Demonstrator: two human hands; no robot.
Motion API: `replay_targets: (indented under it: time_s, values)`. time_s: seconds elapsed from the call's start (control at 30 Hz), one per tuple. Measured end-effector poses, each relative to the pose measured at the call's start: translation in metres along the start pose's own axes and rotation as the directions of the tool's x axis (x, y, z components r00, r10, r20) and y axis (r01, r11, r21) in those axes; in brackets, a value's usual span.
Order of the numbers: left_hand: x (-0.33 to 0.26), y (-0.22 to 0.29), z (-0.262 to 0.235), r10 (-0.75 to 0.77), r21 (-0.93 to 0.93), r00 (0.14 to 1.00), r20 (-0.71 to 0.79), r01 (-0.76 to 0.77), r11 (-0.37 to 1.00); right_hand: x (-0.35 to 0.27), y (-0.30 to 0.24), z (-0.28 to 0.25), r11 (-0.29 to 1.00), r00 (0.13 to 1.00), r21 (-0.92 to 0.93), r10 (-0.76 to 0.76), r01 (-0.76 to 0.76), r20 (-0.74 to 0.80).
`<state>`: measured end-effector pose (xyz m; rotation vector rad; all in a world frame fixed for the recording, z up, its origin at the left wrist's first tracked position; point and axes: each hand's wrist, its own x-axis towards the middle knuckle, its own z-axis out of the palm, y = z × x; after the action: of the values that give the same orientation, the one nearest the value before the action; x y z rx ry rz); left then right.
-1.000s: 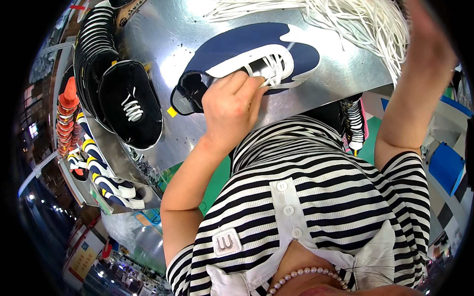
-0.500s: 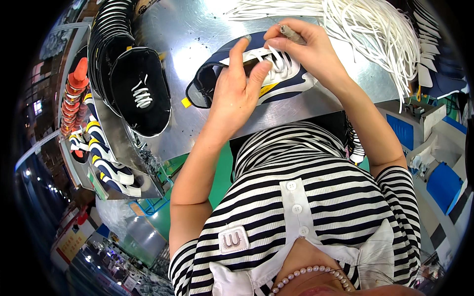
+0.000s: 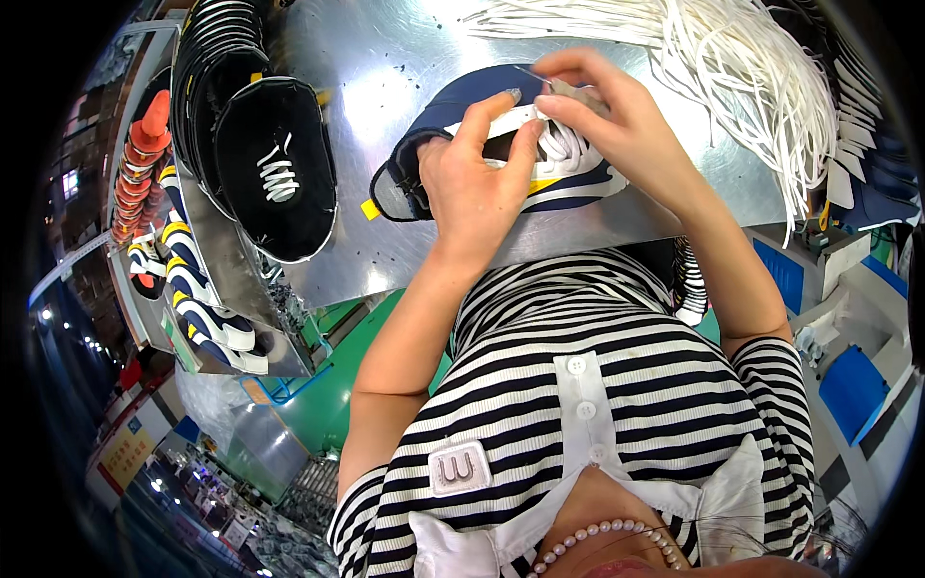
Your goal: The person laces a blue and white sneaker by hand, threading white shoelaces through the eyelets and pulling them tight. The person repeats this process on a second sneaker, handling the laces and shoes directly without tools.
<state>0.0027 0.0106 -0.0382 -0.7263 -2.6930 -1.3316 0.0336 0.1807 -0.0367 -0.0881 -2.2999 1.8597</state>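
A stack of black shoe uppers with white laces lies on the metal desk at left. A bundle of white laces lies at right.

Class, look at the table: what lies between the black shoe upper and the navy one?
Head view: bare metal table separates black upper from navy upper.

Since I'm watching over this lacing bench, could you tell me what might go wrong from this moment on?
1. The navy shoe upper lies close to the metal table's front edge; a pull from the right hand might drag it off, though the left hand presses it down.
2. The loose pile of white laces beside the right hand could snag or tangle.
3. The stacked black uppers lean near the left edge and might slide.
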Motion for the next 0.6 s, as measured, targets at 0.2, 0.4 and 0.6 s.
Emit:
replay_targets:
  time_s: [0.2, 0.4, 0.6]
  values:
    - [-0.003, 0.0, -0.001, 0.032, 0.021, 0.999, -0.033, -0.031, 0.999, -0.025, -0.011, -0.018, 0.988, 0.995, -0.156, 0.01, 0.006, 0.1]
    - [-0.006, -0.002, 0.003, 0.171, 0.066, 0.98, -0.101, -0.165, 0.984, -0.026, -0.015, -0.022, 0.957, 0.991, -0.28, -0.047, 0.08, 0.122]
    - [-0.013, 0.007, 0.002, 0.396, 0.191, 0.918, -0.027, -0.384, 0.903, -0.009, -0.015, -0.001, 0.83, 0.955, -0.505, -0.101, 0.236, 0.28]
